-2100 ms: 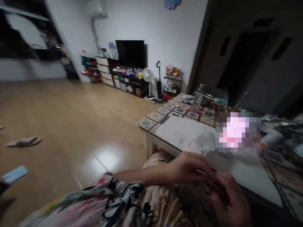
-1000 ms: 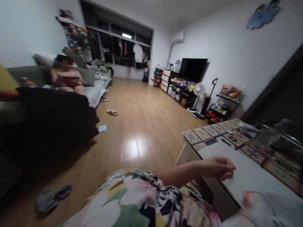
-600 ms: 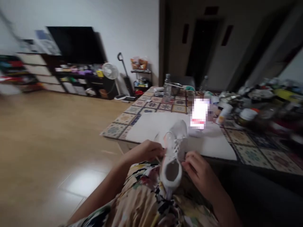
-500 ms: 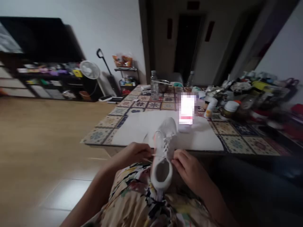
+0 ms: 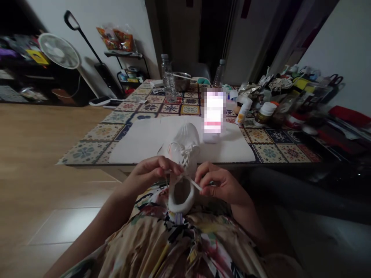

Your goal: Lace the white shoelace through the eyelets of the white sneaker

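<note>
A white sneaker rests with its heel on my lap and its toe on the table edge, opening toward me. My left hand pinches the white lace at the shoe's left side. My right hand is closed on a flat white lace end that runs from the eyelets to its fingers. Both hands sit close on either side of the shoe's tongue, above my floral-print clothing.
A white mat lies on the patterned tile tablecloth. Behind the shoe stands a blurred bright object. Plastic bottles, a metal bowl, jars and clutter fill the far and right table. A fan stands left, over wooden floor.
The view swung from the living room back to the table and drew nearer. Both hands came to the shoe; the right now pulls a lace end out to the side.
</note>
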Available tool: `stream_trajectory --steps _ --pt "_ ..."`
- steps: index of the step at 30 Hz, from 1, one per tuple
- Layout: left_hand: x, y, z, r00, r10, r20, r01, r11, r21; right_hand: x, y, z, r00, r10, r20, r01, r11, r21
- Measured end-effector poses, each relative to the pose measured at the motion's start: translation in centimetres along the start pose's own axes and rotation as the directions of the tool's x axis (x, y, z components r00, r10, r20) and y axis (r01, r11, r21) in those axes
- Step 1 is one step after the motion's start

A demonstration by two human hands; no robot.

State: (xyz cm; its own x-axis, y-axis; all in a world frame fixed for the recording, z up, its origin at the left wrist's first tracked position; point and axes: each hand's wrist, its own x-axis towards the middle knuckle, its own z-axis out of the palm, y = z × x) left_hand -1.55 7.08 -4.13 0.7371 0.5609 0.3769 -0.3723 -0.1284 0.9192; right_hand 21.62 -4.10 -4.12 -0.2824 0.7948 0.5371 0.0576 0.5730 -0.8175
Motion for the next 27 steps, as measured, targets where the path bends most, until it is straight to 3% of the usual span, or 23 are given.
stream_trajectory --steps 2,5,9,14,17,19,21,27 --pt "0.5 -0.6 1.3 0.999 0.003 -0.035 -0.008 0.992 -0.125 -0.1 0.7 0.1 0.999 0.044 -0.027 -0.04 0.988 0.149" --pt "1.0 -0.8 2.4 0.995 -0.02 -0.101 -0.003 0.976 -0.216 -0.4 1.1 -0.4 0.995 0.1 0.003 -0.098 0.969 0.228" --pt "1.0 -0.6 2.7 0.983 -0.078 -0.164 0.035 0.968 -0.25 -1.4 0.3 -3.3 0.98 0.096 0.174 -0.119 0.984 0.133" --pt "1.0 -0.7 2.7 0.981 -0.115 -0.156 0.068 0.958 -0.278 -3.3 -1.1 -8.0 0.95 -0.031 0.311 0.021 0.999 0.035" --pt "1.0 -0.6 2.9 0.979 -0.118 -0.169 0.064 0.954 -0.294 -3.9 -1.6 -9.5 0.944 0.061 0.323 -0.011 0.988 -0.155" --pt "1.0 -0.6 3.0 0.979 -0.114 -0.171 0.06 0.954 -0.295 -3.7 -1.6 -9.1 0.948 0.177 0.263 -0.091 0.946 -0.312" --pt "0.9 -0.5 3.1 0.979 -0.108 -0.17 0.057 0.958 -0.283 -2.8 -1.3 -7.4 0.951 0.244 0.188 -0.155 0.907 -0.39" --pt "0.5 -0.8 3.1 0.982 -0.045 -0.181 0.002 0.973 -0.231 -0.2 -0.1 -0.3 0.934 0.356 0.043 -0.312 0.866 -0.391"
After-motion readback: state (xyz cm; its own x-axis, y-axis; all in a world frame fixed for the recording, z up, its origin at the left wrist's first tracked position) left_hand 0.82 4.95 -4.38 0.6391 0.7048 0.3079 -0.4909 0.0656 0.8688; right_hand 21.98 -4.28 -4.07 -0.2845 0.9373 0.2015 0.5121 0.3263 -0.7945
